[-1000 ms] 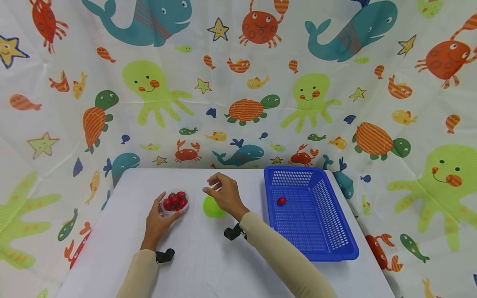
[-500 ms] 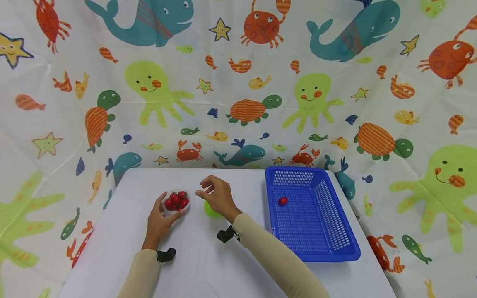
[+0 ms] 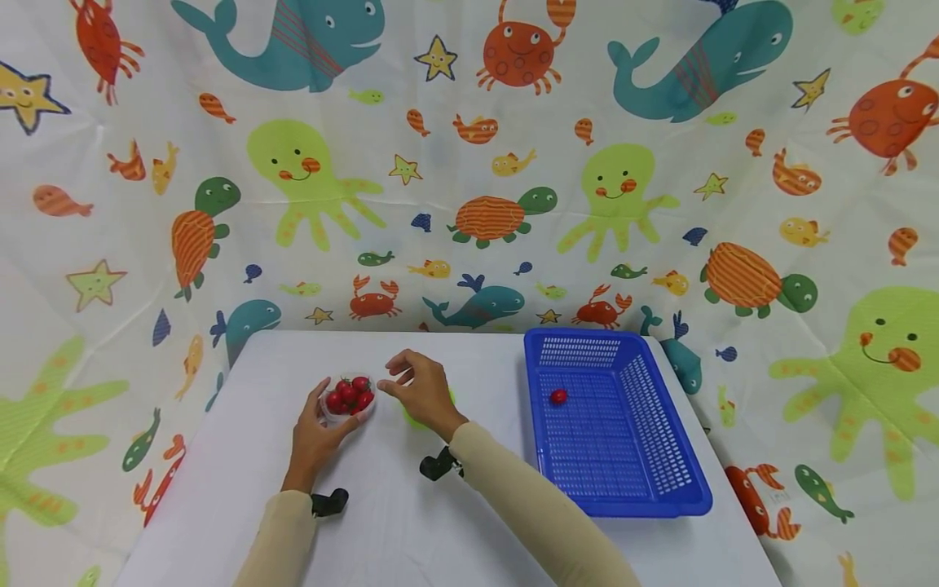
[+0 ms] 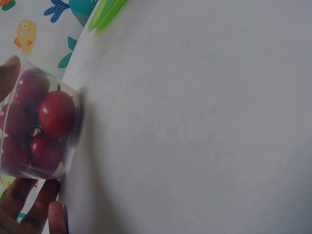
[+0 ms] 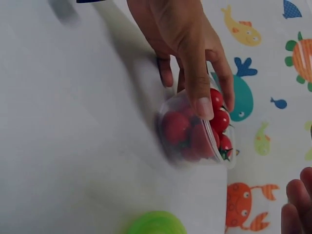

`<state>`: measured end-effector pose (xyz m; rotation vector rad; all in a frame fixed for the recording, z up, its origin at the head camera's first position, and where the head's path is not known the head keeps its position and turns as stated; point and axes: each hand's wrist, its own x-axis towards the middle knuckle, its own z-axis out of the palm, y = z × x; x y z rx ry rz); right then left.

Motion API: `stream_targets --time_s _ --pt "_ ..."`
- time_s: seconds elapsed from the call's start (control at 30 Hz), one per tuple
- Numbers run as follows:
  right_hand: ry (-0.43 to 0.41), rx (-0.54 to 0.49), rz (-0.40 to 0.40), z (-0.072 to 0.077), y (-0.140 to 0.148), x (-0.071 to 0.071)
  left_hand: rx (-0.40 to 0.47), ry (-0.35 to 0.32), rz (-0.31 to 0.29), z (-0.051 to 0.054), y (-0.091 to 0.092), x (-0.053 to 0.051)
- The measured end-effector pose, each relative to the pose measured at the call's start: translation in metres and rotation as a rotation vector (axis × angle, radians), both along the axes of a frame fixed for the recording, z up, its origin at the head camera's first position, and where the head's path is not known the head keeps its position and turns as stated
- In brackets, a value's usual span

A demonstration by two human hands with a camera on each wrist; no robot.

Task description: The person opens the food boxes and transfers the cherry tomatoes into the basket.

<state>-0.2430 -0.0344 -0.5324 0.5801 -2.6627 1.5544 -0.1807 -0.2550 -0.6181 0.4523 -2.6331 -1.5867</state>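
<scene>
Steadying the clear cup (image 3: 335, 419) on the tabletop (image 3: 396, 522), the left hand (image 3: 315, 440) is grasping its sides between thumb and fingers, while the right hand (image 3: 425, 391) is hovering just beside it, fingers loosely bent, thumb apart, seemingly gripping nothing. Picking well would probably mean pinching one of the uppermost red tomatoes (image 3: 350, 395) lightly (skins like these look easy to bruise) while the left hand is bracing the cup without squeezing its thin-looking wall. Inside, several of those tomatoes are crowding up to the rim. Well off to the right, the blue basket (image 3: 587, 456) is holding a single tomato (image 3: 559, 396). A round green object (image 5: 157, 224) is lying near the cup; its contents, if any, are not showing.
</scene>
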Motion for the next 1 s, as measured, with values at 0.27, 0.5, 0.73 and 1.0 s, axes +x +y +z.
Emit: stream_targets --time_s 0.27,0.5,0.73,1.0 --pt "-0.022 -0.007 0.016 0.000 -0.009 0.001 0.007 0.010 0.000 0.000 0.000 0.000" --pt "-0.045 -0.003 0.015 -0.005 -0.017 0.004 -0.001 0.010 0.002 -0.001 0.000 0.000" --pt "-0.051 0.003 0.016 -0.013 -0.026 0.005 -0.016 0.033 0.001 -0.003 -0.002 -0.001" --pt "-0.061 0.028 0.015 -0.023 -0.033 0.005 -0.022 0.029 -0.005 -0.003 -0.001 0.000"
